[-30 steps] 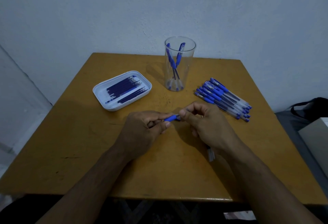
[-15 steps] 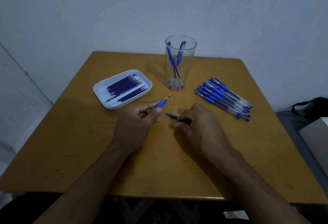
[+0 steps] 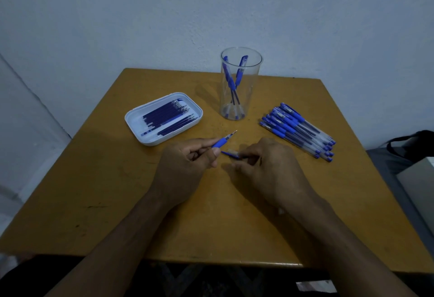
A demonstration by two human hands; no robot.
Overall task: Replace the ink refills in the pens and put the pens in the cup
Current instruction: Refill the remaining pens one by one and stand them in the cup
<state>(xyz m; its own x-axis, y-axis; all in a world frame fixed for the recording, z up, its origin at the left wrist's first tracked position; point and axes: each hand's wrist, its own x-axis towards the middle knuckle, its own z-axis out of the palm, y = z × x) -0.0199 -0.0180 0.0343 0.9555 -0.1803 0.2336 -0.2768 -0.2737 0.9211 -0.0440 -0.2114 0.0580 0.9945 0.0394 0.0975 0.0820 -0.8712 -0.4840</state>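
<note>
hands split one pen over the table (image 3: 117, 191): left hand (image 3: 185, 167) pinches the grip section (image 3: 219, 143) tip-up, right hand (image 3: 267, 167) grips the barrel (image 3: 231, 155), likely to swap the refill from the tray (image 3: 133, 120) before the cup (image 3: 240, 85).

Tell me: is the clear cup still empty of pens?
No, the clear cup at the back of the table already holds blue pens standing inside it.
</note>
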